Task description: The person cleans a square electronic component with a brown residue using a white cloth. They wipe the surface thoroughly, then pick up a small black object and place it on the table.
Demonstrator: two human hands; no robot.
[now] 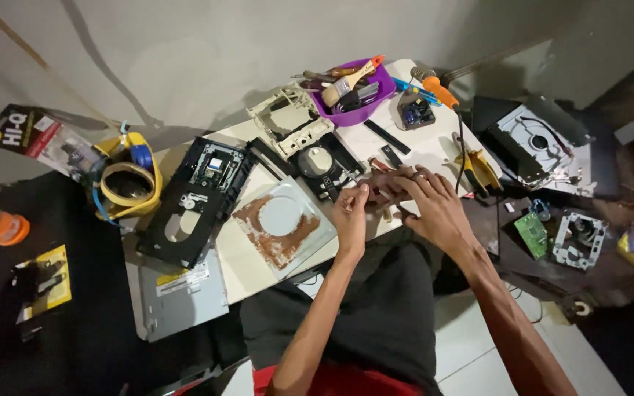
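both hands meet over the near edge of a small white table (420,147) strewn with disc drive parts. the left hand (351,216) has its fingers curled and pinched against a small dark reddish-brown part (380,188), which sits between the two hands just above the table edge; the part is too blurred and covered to tell what it is. the right hand (434,205) lies over the other side of the same part, fingers spread and pressing on it, so both hands are closed around it from either side. just left of the left hand lies a grey metal cover plate (284,224) with a rusty brown patch around a round centre. beyond that plate sits a black drive tray (192,202), tilted, and a grey metal drive case (181,293) rests at the table's near left corner. behind the hands lies a black drive mechanism with a round hub (318,163), and a beige plastic frame (288,117) just behind it. a purple bin (357,92) holding a brush and tools stands at the far edge, with an orange-handled tool (438,89) beside it. a yellow tape roll (128,183) lies off to the left.
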